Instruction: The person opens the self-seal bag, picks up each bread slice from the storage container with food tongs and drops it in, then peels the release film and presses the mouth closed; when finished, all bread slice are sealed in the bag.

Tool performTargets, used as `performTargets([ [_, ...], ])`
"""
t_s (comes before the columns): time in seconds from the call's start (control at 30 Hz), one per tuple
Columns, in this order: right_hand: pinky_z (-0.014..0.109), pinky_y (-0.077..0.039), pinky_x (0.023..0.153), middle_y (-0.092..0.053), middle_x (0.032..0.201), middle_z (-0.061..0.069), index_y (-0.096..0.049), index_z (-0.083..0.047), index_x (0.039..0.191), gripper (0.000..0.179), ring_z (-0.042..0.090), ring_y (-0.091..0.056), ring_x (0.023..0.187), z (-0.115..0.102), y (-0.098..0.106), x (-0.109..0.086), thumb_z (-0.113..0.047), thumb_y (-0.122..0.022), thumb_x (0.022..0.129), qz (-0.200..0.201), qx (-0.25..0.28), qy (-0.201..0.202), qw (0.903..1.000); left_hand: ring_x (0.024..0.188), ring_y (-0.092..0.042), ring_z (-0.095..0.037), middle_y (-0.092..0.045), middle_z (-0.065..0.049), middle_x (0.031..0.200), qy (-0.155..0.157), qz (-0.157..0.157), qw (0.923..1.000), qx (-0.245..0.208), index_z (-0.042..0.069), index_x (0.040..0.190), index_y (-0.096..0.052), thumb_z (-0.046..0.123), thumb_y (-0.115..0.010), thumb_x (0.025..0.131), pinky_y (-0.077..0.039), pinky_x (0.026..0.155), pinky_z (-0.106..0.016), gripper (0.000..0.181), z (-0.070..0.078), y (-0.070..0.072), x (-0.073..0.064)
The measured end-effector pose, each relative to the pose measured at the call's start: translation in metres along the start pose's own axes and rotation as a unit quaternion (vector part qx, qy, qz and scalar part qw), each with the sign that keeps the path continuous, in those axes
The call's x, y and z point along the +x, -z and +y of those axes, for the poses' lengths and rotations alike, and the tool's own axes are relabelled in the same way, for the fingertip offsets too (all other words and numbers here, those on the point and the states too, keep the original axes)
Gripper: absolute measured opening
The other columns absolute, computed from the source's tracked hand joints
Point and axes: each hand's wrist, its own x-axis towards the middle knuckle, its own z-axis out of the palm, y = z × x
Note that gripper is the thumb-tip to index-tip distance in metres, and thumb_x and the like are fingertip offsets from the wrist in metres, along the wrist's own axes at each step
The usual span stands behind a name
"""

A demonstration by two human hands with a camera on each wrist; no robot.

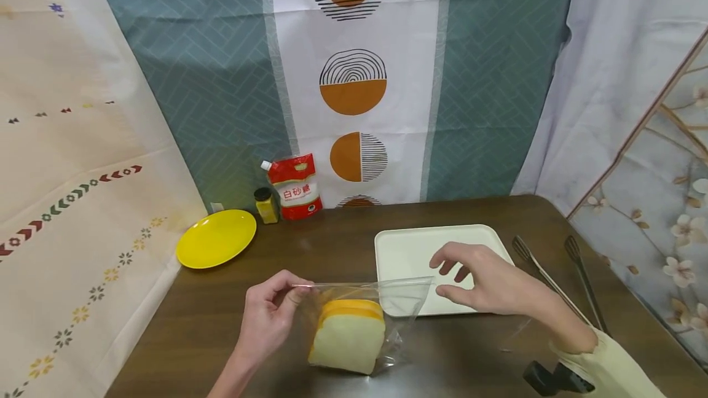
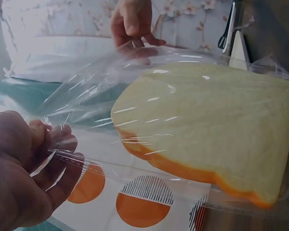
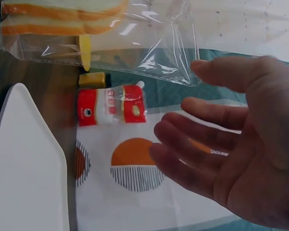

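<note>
A clear plastic bag [image 1: 406,300] holds slices of bread [image 1: 351,339], whose pale faces and orange-brown crusts show through the film. My left hand [image 1: 271,309] pinches the upper left corner of the bag between thumb and fingers. In the left wrist view the bread [image 2: 207,125] sits in the far part of the bag, away from those fingers. My right hand [image 1: 483,278] is near the upper right corner with fingers spread and loosely bent. The right wrist view shows its thumb by the bag's corner; whether it touches the film I cannot tell.
Behind my right hand lies a white tray [image 1: 409,244]. Two metal-handled utensils [image 1: 586,281] lie to its right. At the back left are a yellow plate [image 1: 216,239], a small black-capped yellow jar [image 1: 267,206] and a red-and-white pouch [image 1: 295,188]. A black object [image 1: 553,379] is beside my right sleeve.
</note>
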Motion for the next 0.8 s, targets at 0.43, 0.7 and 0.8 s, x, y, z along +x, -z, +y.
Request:
performTargets([
  [0.43, 0.028, -0.058, 0.067, -0.071, 0.088, -0.003, -0.069, -0.014, 0.093, 0.018, 0.011, -0.067, 0.075, 0.005, -0.026, 0.015, 0.004, -0.070, 0.089, 0.038, 0.122, 0.044, 0.9909, 0.075, -0.068, -0.014, -0.071, -0.014, 0.082, 0.021, 0.039, 0.9981, -0.042, -0.005, 0.094, -0.071, -0.021, -0.063, 0.086, -0.056, 0.068, -0.022, 0.020, -0.005, 0.013, -0.005],
  [0.7, 0.039, -0.060, 0.068, -0.071, 0.087, 0.009, -0.064, -0.006, 0.087, 0.015, 0.025, -0.072, 0.075, -0.004, -0.038, 0.034, 0.007, -0.061, 0.095, 0.027, 0.269, 0.005, 0.9628, 0.069, -0.070, -0.017, -0.071, -0.013, 0.078, 0.042, 0.061, 0.9968, -0.031, -0.004, 0.093, -0.071, -0.020, -0.062, 0.087, -0.057, 0.066, -0.022, 0.019, -0.006, 0.032, -0.005],
  [0.8, 0.042, -0.060, 0.068, -0.071, 0.087, 0.013, -0.061, -0.004, 0.086, 0.014, 0.025, -0.072, 0.074, -0.006, -0.044, 0.041, 0.006, -0.060, 0.096, 0.018, 0.305, -0.011, 0.9521, 0.067, -0.071, -0.017, -0.072, -0.013, 0.078, 0.048, 0.069, 0.9958, -0.035, -0.005, 0.092, -0.071, -0.021, -0.062, 0.087, -0.058, 0.067, -0.024, 0.018, -0.007, 0.039, -0.007],
])
